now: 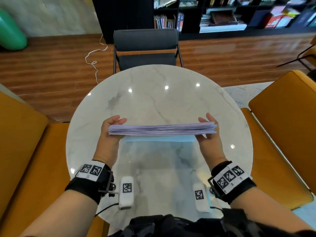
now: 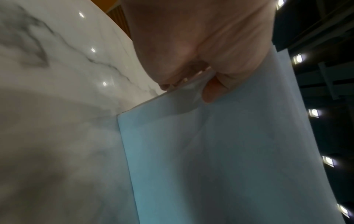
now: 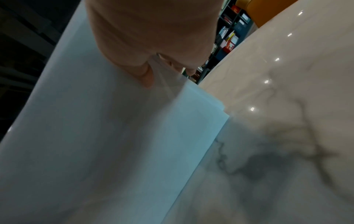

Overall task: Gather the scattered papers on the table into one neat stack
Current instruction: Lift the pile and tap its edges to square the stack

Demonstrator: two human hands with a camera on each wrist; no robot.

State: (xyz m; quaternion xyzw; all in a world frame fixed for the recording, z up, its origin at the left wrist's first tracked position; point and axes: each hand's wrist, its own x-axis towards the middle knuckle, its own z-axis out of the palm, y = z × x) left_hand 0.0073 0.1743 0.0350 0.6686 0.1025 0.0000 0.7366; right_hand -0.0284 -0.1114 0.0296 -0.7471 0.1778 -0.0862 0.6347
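A thick stack of pale papers [image 1: 162, 130] stands upright on its long edge on the round marble table [image 1: 153, 100], its top edges facing me. My left hand [image 1: 112, 127] grips the stack's left end, fingers behind it and thumb on the near face. My right hand [image 1: 209, 127] grips the right end the same way. In the left wrist view the left hand [image 2: 201, 53] pinches the sheet face [image 2: 220, 151] near its corner. From the right wrist, the right hand [image 3: 153, 37] holds the paper [image 3: 114, 136] just above the tabletop [image 3: 277, 121]. The right corner sheets sit slightly uneven.
A black chair [image 1: 145, 48] stands at the table's far side. Orange chairs flank it at the left [image 1: 25, 151] and right [image 1: 282, 125]. A dark bookshelf [image 1: 222, 14] lines the back wall and a white cable [image 1: 93, 55] lies on the wooden floor.
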